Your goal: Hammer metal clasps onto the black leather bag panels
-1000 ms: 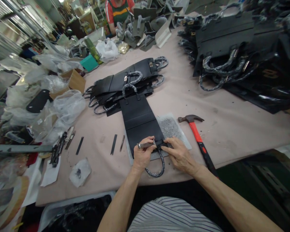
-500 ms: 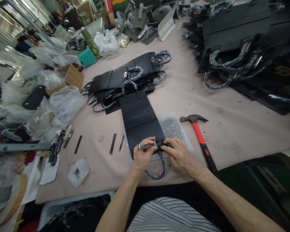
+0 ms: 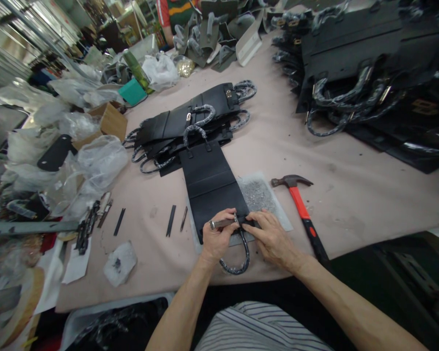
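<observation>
A black bag panel lies flat, its near end over a scuffed pale board. My left hand is closed around a short metal rod-like tool, held nearly level above the panel's near edge. With its fingertips, my right hand pinches a dark strap at that edge, close to the tool's tip. A plastic-wrapped handle loops toward me between the hands. What the tool's tip touches is hidden by my fingers.
A claw hammer lies right of the board. Two slim tools, a dark strip and a thin punch, lie to the left. Stacked black bags lie beyond, with a larger pile at far right. Someone in an orange-sleeved top sits across the table.
My view shifts slightly. Both hands stay at the panel's near edge, the left still holding the metal tool; little else differs.
</observation>
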Motion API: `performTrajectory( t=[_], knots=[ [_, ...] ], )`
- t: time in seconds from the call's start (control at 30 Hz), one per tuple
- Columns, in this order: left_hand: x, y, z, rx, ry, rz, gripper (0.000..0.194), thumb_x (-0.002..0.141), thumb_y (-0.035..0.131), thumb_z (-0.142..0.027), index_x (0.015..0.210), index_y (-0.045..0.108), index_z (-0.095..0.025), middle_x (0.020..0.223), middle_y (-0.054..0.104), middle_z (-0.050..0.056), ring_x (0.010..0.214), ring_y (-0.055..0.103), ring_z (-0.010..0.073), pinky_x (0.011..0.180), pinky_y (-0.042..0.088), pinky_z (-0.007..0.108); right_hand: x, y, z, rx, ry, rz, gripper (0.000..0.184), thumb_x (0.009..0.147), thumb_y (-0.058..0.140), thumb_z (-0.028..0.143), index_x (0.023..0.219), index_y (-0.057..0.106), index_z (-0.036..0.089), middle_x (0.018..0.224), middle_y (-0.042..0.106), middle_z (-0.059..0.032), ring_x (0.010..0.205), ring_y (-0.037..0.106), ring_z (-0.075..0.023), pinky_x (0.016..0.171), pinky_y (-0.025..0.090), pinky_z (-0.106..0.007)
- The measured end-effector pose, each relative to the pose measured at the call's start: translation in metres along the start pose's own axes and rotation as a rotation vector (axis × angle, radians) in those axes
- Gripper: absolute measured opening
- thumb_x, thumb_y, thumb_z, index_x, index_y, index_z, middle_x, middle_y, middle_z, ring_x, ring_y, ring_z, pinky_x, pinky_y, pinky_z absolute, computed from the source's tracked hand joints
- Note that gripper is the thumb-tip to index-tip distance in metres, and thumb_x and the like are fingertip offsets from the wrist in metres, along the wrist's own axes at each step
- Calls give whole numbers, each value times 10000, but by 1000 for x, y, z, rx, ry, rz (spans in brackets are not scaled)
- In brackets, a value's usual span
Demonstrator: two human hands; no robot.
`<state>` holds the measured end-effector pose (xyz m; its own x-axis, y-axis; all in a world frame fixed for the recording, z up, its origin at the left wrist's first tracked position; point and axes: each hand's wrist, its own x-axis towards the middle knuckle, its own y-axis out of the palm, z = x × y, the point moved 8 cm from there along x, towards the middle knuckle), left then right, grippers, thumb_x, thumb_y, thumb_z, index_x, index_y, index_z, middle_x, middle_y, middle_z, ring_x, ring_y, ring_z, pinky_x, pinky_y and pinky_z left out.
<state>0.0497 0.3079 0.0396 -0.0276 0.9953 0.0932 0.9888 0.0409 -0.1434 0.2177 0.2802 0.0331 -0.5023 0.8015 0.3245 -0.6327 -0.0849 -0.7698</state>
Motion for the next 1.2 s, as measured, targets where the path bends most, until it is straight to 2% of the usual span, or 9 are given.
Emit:
performTrajectory(
  t=[0.6, 0.8, 1.2],
  knots=[
    [1, 7, -10, 83, 77, 83, 95, 841, 777, -171, 930, 752, -192, 1146, 764, 100, 1091, 720, 250, 1031, 558, 417, -2, -2, 0, 10, -53, -74, 451, 893, 455, 69, 1278, 657, 187, 1232, 590, -138, 1241, 518, -279, 1157, 367, -612],
    [1, 8, -11, 139, 102, 77, 92, 855, 760, -184, 945, 740, -189, 1146, 764, 104, 1083, 725, 249, 1014, 575, 428, -2, -2, 1, 19, -55, -73, 446, 899, 440, 61, 1276, 646, 184, 1230, 584, -137, 1241, 516, -274, 1161, 357, -615],
    [-9, 13, -25, 329, 259, -19, 64, 903, 704, -189, 967, 704, -185, 1130, 758, 114, 1079, 730, 238, 995, 598, 433, -2, -8, 1, 40, -58, -83, 462, 876, 457, 60, 1270, 657, 197, 1238, 602, -128, 1250, 525, -268, 1165, 373, -589]
  ],
)
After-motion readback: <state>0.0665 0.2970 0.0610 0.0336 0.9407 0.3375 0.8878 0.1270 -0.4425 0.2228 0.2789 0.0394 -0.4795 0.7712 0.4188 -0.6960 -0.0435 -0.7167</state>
